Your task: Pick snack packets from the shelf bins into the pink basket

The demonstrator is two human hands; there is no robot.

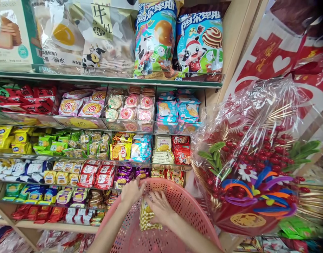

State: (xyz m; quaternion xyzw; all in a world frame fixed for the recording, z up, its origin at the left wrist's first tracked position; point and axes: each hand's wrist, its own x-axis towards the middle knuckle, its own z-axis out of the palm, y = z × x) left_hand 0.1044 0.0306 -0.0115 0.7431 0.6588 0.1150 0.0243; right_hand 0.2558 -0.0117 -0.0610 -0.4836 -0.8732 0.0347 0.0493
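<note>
A pink perforated plastic basket (193,196) fills the lower middle of the view, its far rim close to the shelves. My left hand (131,194) is closed at that rim, fingers curled over the edge; part of the grip is hidden. My right hand (160,208) reaches inside the basket, its fingers over a small stack of yellow-and-white checked snack packets (148,216). The hand covers part of the stack. Just beyond the rim, purple snack packets (124,174) and red-and-yellow packets (174,175) sit in shelf compartments.
Tiered shelves with clear fronts (129,126) hold many small wrapped snacks. Large candy bags (156,42) stand on the top shelf (111,80). At right, a cellophane-wrapped decoration (251,168) with red berries bulges close to the basket. Red-and-white packaging (277,52) hangs behind it.
</note>
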